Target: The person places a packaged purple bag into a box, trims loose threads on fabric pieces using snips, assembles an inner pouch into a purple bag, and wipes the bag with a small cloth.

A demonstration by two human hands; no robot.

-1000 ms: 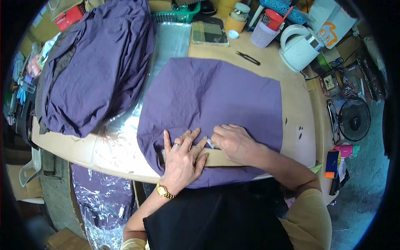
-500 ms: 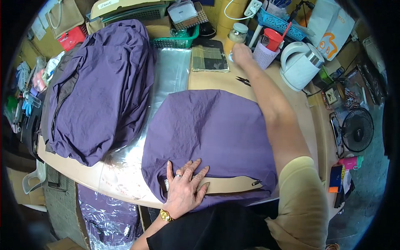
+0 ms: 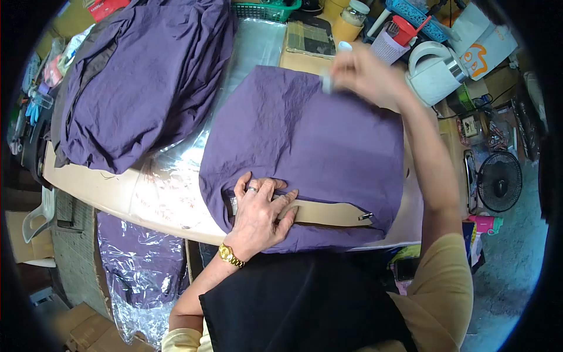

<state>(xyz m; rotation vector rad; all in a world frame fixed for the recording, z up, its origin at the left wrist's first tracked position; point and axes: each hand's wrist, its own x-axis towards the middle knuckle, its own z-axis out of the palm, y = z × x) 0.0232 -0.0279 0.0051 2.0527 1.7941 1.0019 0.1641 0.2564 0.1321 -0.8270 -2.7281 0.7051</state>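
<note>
A purple fabric bag lies on the table in front of me, its long zipped opening near the front edge showing a tan inside. My left hand rests on the left end of this opening, fingers apart and pressing on the fabric. Over the bag's far edge is my right hand, blurred by motion, its fingers closed on a small whitish object that I cannot make out. The zipper pull sits at the opening's right end.
Another purple bag lies at the left on clear plastic. Along the back stand a glass jar, a lilac cup and a white kettle. A dark book lies behind the bag.
My right hand has come back from beside the jar to above the bag's far edge, now with a whitish object. The view has shifted; my left hand stays on the opening.
</note>
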